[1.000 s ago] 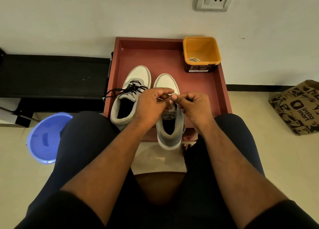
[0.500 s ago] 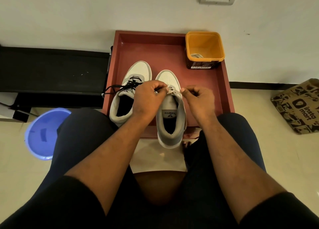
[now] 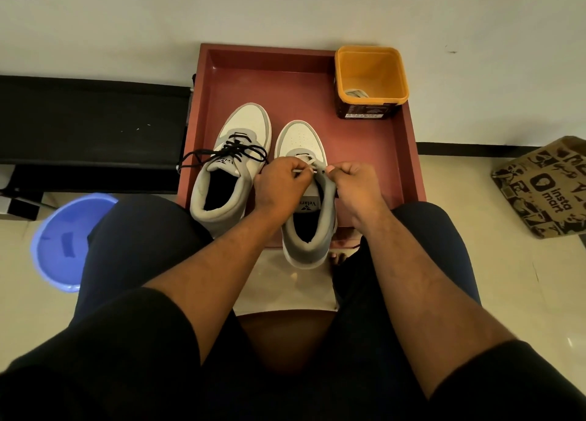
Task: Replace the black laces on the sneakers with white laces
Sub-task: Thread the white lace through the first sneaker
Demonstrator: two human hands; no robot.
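1. Sleeves (image 3: 111,341): short, black, ending above the elbows.
2. Forearms (image 3: 412,278): bare to the wrists.
3. Hands (image 3: 279,189): bare, no rings or watch visible.
4. Trousers (image 3: 136,230): dark navy, covering both knees.

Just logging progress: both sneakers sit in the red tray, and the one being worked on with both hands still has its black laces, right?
Not quite. The head view shows the black laces on the untouched left sneaker. Both hands work a white lace on the right sneaker. Both sit in the red tray.
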